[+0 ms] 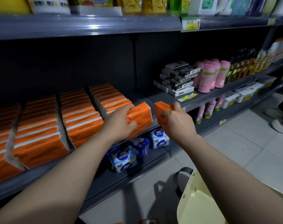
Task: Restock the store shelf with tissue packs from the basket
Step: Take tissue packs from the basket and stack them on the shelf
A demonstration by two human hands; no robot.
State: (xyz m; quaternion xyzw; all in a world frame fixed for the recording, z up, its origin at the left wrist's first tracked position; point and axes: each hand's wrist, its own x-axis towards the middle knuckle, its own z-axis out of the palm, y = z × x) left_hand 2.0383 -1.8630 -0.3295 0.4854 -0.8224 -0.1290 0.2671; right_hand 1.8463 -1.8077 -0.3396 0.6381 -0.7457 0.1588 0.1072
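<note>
Several rows of orange tissue packs [40, 135] stand on the grey middle shelf [166, 97]. My left hand [119, 122] grips one orange tissue pack [141, 117] at the front end of the rightmost row. My right hand [176, 122] holds a second orange tissue pack [163, 110] just to the right of it, above the shelf's front edge. The cream basket [200, 199] with a black handle sits on the floor under my right forearm; its contents are hidden.
Black-and-white boxes [178, 76], pink rolls [213, 75] and dark bottles [244, 65] fill the shelf to the right. Blue-and-white packs [124, 160] lie on the lower shelf. Someone's shoes [281, 125] stand on the tiled floor at the far right.
</note>
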